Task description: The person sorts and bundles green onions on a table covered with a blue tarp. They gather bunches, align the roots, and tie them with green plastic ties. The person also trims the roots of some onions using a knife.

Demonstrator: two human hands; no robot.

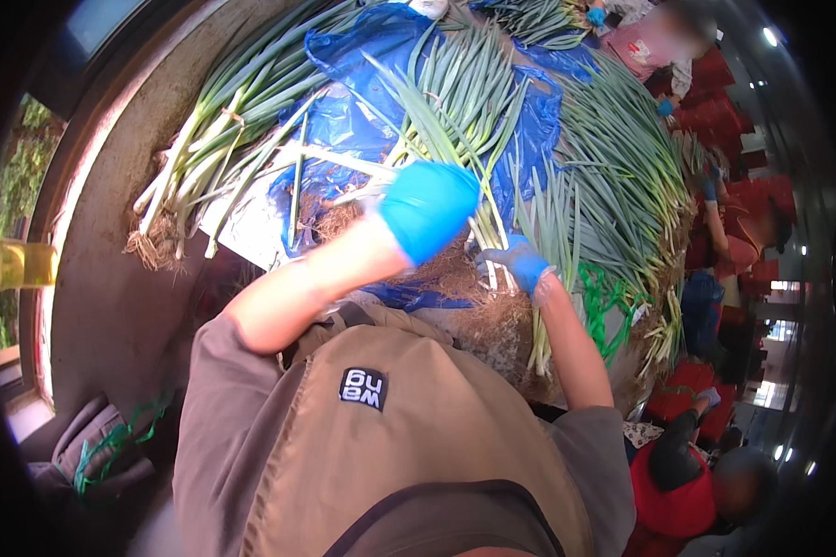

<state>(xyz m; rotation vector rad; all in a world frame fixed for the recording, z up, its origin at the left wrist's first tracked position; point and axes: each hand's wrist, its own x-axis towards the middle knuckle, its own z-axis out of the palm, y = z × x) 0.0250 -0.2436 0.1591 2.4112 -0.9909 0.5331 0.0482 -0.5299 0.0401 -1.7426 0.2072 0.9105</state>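
Note:
My left hand (pixel 430 209), in a blue glove, is blurred over the green onion stalks in front of me; its fingers are hidden, so its hold cannot be told. Lower and to the right, my right hand (pixel 519 264), also blue-gloved, grips a few green onions (pixel 488 223) by their white stems, just above the roots. Beyond both hands a tied bunch of green onions (pixel 460 90) lies on blue plastic sheeting (pixel 341 118). Loose brown roots (pixel 435 275) lie under and between my hands.
A tied bunch of long green onions (pixel 230 118) lies at left by the wall. More green onions (pixel 620 160) and green twine (pixel 606 306) are at right. Other people work at the right, including a person in a red vest (pixel 672 480).

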